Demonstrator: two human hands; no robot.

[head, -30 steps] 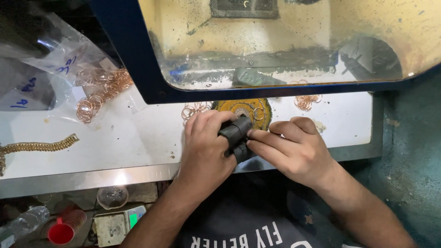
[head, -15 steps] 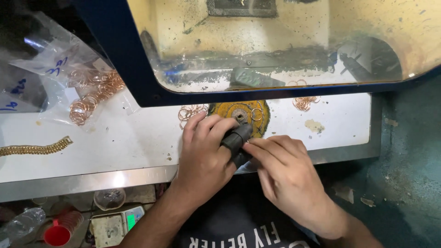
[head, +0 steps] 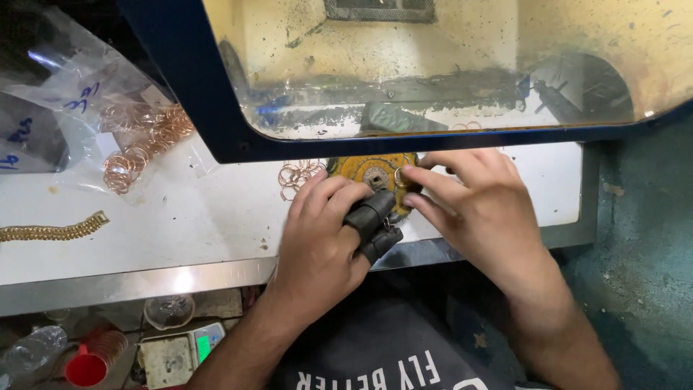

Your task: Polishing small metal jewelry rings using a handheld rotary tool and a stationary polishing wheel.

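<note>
My left hand is closed around a black-taped handle of a tool at the front edge of a white bench. Its tip meets a round yellow, grimy disc lying on the bench. My right hand reaches onto the disc from the right and pinches a small gold ring between fingertips against it. A loose pile of thin copper-coloured rings lies just left of the disc.
A dirty clear shield with a dark blue frame overhangs the bench. Clear plastic bags with copper rings sit at the left. A gold chain bracelet lies far left. Below the bench are a red cup and a small scale.
My right hand has left the black tool and moved up and right onto the yellow disc, now holding a small ring there. My left hand still grips the tool.
</note>
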